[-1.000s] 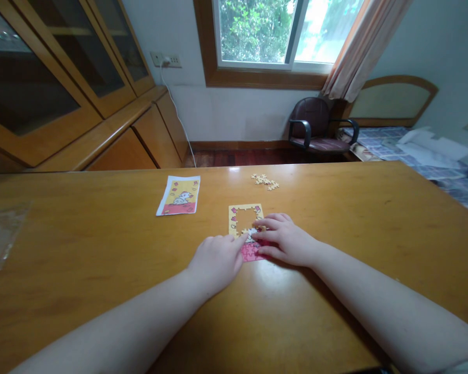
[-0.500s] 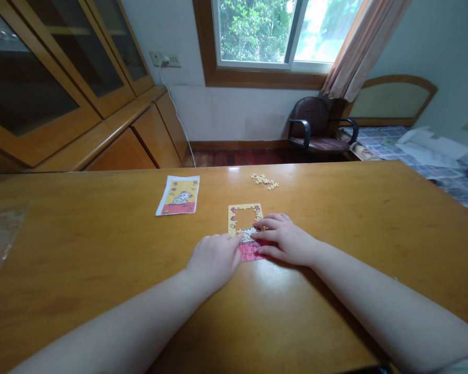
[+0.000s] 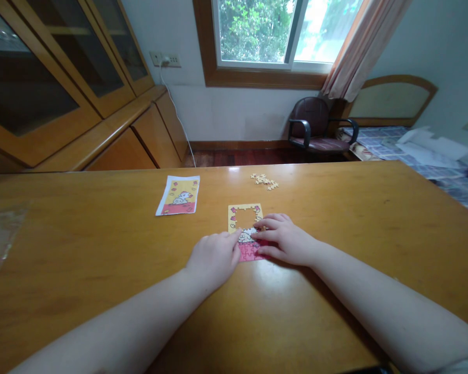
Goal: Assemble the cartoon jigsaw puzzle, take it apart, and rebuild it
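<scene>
A partly filled jigsaw puzzle (image 3: 249,253) lies flat on the table, with a yellow border, a pink bottom and part of a white cartoon animal; an open gap shows in its upper middle. My left hand (image 3: 214,258) rests at its left edge, index finger stretched onto the white pieces, the thumb beside the pink part. The lower fingers of that hand are hidden. From the right, my right hand (image 3: 286,239) lies over the puzzle's right side with fingers spread flat, covering some of it. Neither hand visibly holds a piece.
Beyond the puzzle is a small heap of loose pieces (image 3: 262,179). A picture card (image 3: 180,196) of the same design lies to the left. Clear plastic (image 3: 2,239) sits at the table's (image 3: 101,249) left. A chair (image 3: 312,124) stands behind the table.
My left index finger has shifted slightly up and left, so more of the white animal shows. My right hand stays in place.
</scene>
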Available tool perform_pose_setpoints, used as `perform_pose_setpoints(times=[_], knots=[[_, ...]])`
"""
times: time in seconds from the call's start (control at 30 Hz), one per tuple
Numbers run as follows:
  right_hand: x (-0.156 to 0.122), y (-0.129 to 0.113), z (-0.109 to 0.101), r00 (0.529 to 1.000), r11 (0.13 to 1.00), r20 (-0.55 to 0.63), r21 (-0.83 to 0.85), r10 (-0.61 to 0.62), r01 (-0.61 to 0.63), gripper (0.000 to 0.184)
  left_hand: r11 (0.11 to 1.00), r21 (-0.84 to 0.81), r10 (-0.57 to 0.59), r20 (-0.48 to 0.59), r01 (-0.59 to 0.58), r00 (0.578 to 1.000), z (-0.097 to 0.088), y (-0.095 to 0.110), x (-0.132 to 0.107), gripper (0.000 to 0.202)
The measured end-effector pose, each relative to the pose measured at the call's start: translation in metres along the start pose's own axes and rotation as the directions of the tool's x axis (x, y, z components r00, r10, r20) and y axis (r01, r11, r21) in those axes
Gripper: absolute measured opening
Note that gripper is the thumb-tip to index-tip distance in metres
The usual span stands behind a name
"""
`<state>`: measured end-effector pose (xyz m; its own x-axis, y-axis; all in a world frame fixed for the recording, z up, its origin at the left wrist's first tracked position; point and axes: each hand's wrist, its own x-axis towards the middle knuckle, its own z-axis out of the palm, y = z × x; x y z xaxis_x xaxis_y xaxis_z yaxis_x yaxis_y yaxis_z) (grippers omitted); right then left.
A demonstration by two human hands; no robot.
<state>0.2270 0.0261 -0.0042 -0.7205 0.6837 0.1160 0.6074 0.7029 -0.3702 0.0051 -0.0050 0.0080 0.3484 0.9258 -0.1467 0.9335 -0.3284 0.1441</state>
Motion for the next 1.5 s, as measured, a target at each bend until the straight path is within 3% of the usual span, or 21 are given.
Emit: perform_pose_setpoints(times=[0.4,0.5,0.67,0.73,0.83,0.97,1.27,1.5], knots=[[0.0,0.0,-0.001,1.0,1.0,0.01,-0.002,0.005,-0.005,0.038,1.0,0.03,0.007,-0.01,-0.007,1.0,0.002,0.0,0.0,0.043],[0.0,0.0,-0.001,1.0,1.0,-0.013,-0.009,0.008,-0.008,0.041,0.999,0.024,0.03,-0.06,-0.028,0.998,0.002,0.0,-0.001,0.044],[-0.002,0.004,0.003,0.99,0.994,-0.097,-0.043,0.1,-0.105,0.071,0.996,0.064,0.078,-0.242,-0.064,0.967,0.01,0.0,-0.002,0.06],[-0.002,0.006,0.005,0.987,0.989,-0.095,-0.049,0.132,-0.137,0.083,0.994,0.09,0.075,-0.23,-0.056,0.97,0.017,-0.002,-0.001,0.07],[-0.003,0.008,0.007,0.986,0.986,-0.065,-0.056,0.153,-0.157,0.087,0.994,0.107,0.052,-0.151,-0.036,0.987,0.026,-0.005,0.002,0.077],[-0.003,0.008,0.006,0.987,0.986,-0.043,-0.052,0.156,-0.159,0.084,0.994,0.111,0.033,-0.084,-0.024,0.996,0.032,-0.009,0.005,0.079],[-0.003,0.008,0.006,0.989,0.989,-0.055,-0.055,0.137,-0.14,0.079,0.995,0.094,0.027,-0.119,-0.016,0.993,0.032,-0.007,0.004,0.077],[-0.002,0.018,-0.005,0.966,0.959,-0.177,-0.18,0.189,-0.22,0.021,0.998,0.056,0.05,-0.18,-0.041,0.982,0.031,-0.008,0.003,0.074]])
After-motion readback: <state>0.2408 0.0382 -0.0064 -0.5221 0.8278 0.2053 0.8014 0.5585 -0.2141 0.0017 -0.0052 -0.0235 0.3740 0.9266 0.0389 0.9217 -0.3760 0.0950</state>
